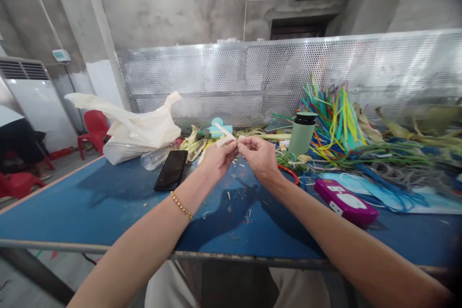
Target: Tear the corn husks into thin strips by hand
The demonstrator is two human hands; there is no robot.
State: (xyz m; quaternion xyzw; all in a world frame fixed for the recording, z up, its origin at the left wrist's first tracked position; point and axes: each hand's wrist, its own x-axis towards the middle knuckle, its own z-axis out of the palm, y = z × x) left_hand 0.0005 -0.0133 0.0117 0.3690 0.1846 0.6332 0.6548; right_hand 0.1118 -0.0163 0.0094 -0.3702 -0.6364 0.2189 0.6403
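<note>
I judge the work unfinished: left hand and right hand pinch a pale, flat, husk-like strip; thin whitish scraps lie below their fingertips.

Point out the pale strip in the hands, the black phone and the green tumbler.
Pale strip (pixel 224 130): head view, on its raised free length.
Black phone (pixel 171 171): head view, middle of its dark screen.
Green tumbler (pixel 301 137): head view, middle of its green side.
</note>
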